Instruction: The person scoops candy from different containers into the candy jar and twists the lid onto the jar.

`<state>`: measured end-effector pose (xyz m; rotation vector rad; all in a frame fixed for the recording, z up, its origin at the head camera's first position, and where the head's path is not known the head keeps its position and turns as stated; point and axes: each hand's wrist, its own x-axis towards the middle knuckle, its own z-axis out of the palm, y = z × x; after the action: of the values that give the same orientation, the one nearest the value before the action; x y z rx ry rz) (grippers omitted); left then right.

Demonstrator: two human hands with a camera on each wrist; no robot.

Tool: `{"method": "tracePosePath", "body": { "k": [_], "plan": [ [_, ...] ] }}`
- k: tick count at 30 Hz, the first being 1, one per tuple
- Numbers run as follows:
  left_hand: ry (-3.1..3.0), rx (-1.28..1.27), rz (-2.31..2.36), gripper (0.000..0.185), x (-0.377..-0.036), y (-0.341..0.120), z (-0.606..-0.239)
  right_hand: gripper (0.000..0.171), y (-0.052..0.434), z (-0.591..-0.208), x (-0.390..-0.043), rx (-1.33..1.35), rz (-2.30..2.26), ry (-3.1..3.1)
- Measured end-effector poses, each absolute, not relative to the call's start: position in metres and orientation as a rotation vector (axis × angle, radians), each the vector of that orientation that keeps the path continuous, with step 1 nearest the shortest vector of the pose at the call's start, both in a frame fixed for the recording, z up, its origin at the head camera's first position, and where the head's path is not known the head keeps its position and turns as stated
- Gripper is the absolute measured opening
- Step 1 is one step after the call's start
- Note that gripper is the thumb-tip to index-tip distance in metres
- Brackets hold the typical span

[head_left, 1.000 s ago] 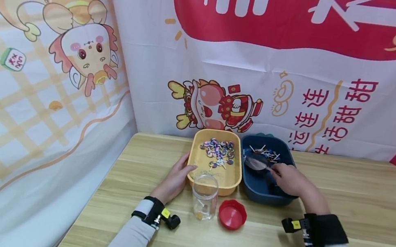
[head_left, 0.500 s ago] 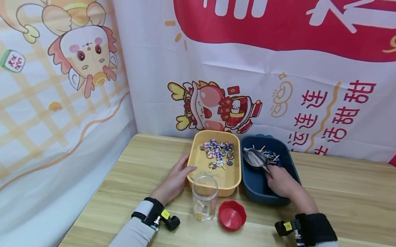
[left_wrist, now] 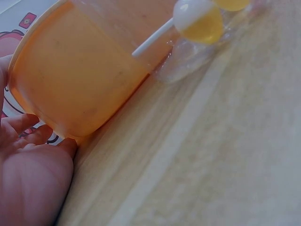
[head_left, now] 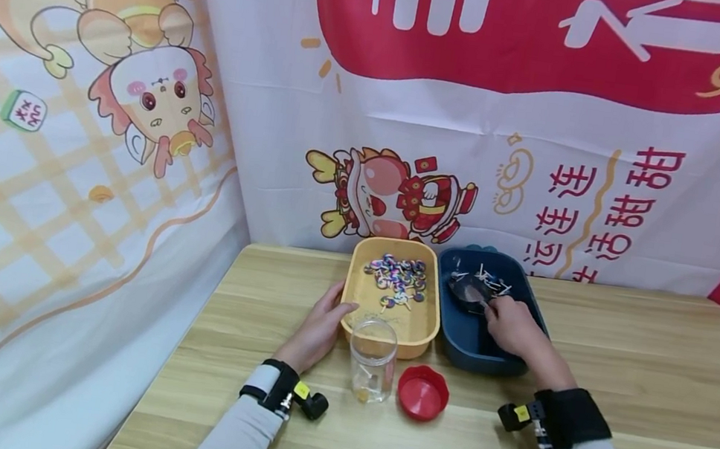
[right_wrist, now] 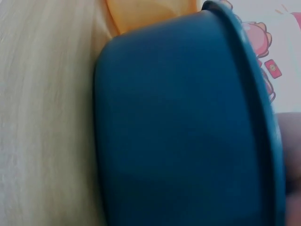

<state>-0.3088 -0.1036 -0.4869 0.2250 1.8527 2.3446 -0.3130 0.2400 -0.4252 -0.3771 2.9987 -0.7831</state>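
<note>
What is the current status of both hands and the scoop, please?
Left hand gripping yellow tray by its side. Right hand gripping scoop inside blue tray. Clear jar in front of yellow tray; nothing visibly blocking scoop.

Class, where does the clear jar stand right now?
In the head view, the jar stands on the table, at the near side of the yellow tub, with the red lid just to its right.
</note>
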Motion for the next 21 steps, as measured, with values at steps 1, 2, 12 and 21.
{"method": "tracePosePath", "body": {
  "k": [1, 2, 12, 21],
  "plan": [
    [1.853, 0.228, 2.344, 0.07, -0.3087, -0.1035, -0.4868, 0.032, 0.2399, -0.4244, -0.3128, -0.359, -0.793, 3.013],
    [1.853, 0.228, 2.344, 0.07, -0.3085, -0.1035, -0.4866, 0.032, 0.2394, -0.4236, -0.3125, -0.334, -0.805, 3.021],
    [1.855, 0.237, 2.334, 0.071, -0.3075, -0.1044, -0.488, 0.035, 0.2374, -0.4204, -0.309, -0.141, -1.012, 2.85],
    [1.852, 0.244, 2.34, 0.071, -0.3077, -0.104, -0.4855, 0.037, 0.2348, -0.4226, -0.3079, 0.002, -1.245, 2.738]
  ]
}}
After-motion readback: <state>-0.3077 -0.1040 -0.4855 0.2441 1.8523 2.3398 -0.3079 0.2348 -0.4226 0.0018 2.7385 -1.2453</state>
